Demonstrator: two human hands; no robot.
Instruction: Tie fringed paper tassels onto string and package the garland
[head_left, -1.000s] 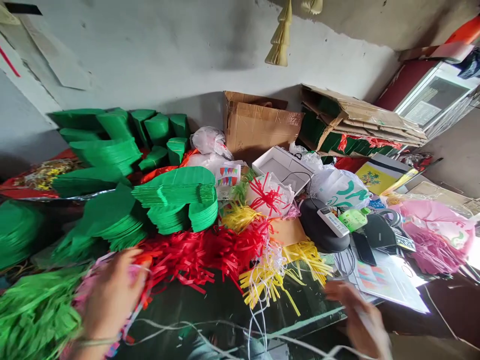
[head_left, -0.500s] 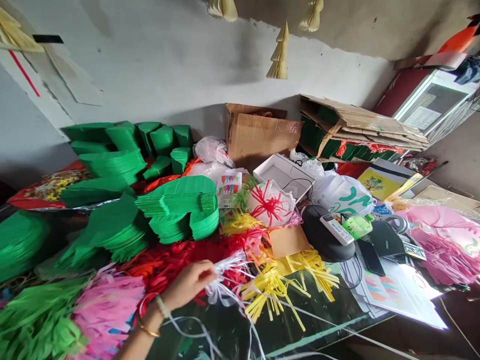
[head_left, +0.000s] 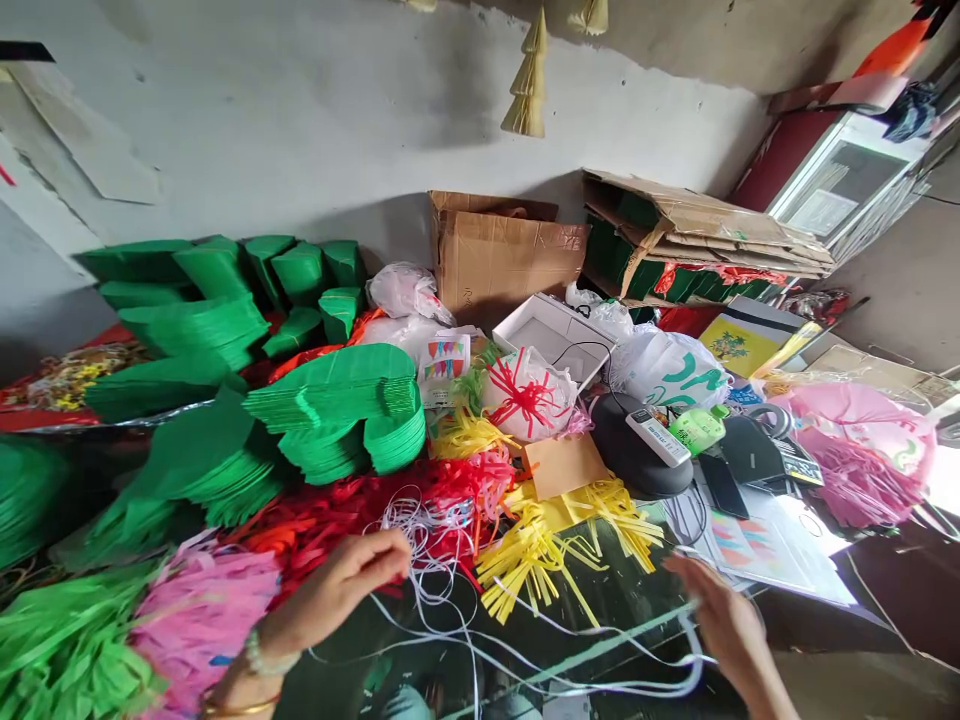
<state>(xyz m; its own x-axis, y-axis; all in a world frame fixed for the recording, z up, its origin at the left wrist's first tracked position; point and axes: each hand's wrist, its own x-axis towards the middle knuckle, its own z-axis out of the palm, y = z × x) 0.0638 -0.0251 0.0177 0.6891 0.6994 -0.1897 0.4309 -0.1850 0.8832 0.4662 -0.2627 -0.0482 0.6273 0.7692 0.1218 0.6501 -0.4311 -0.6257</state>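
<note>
White ribbon loops across the glass tabletop, over red paper fringe and beside yellow paper fringe. Our left grip pinches strands of it at the fringe's edge; our right grip pinches another length, near printed sheets.
</note>
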